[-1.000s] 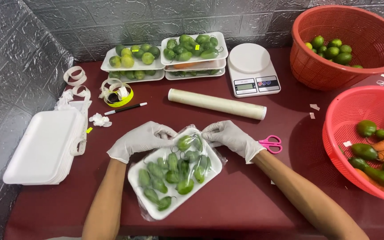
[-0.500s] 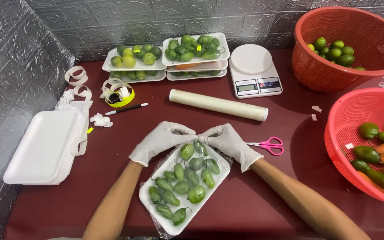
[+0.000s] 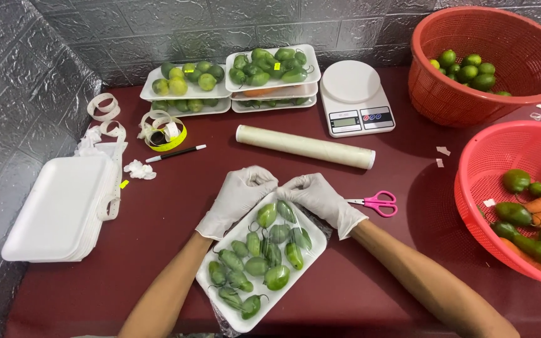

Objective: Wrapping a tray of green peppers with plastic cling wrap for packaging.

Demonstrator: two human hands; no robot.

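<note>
A white foam tray (image 3: 239,322) of several green peppers (image 3: 257,266) lies on the dark red table, covered in clear film. My left hand (image 3: 238,197), in a white glove, grips the tray's far edge on the left. My right hand (image 3: 320,197), also gloved, grips the same far edge right beside it, fingers curled over the film. The two hands almost touch at the tray's far corner.
A roll of cling film (image 3: 305,146) lies beyond the hands, pink scissors (image 3: 376,203) to the right. Stacked empty foam trays (image 3: 57,206) sit left. Wrapped trays (image 3: 186,84), a white scale (image 3: 353,97), and two red baskets (image 3: 464,112) (image 3: 471,188) of produce stand around.
The tray has turned and slid toward the right and nearer me. Both hands stayed on its far edge and moved together with it.
</note>
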